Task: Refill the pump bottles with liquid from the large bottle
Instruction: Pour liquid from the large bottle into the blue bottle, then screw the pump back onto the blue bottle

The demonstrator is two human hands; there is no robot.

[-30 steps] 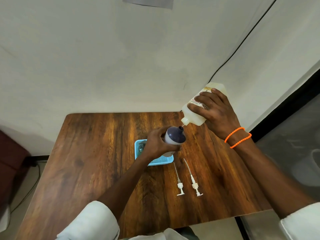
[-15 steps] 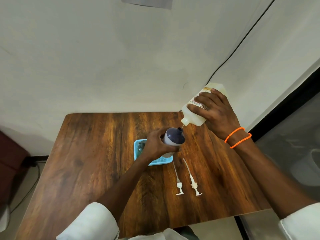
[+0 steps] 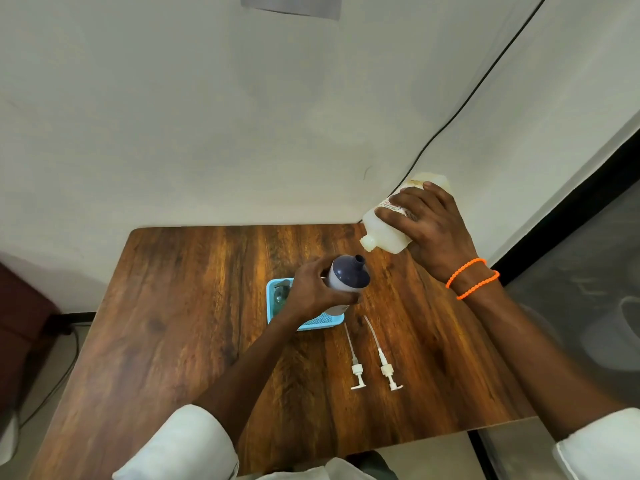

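Above wooden table [image 3: 194, 306], left hand [image 3: 313, 289] grips pump bottle [image 3: 347, 276]; right hand [image 3: 431, 230] clasps tilted large bottle [image 3: 388, 233].

The large pale bottle [image 3: 388, 233] tilts neck-down, just apart from the open mouth of the dark-topped pump bottle [image 3: 348, 277]. Two white pumps [image 3: 372, 362] lie on the table.

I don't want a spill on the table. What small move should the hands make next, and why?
Probably bring the large bottle in the right hand back down until its spout sits right over the open neck of the pump bottle that the left hand holds. The spout is tilted down but stands off, up and to the side of the neck, so pouring now might miss.
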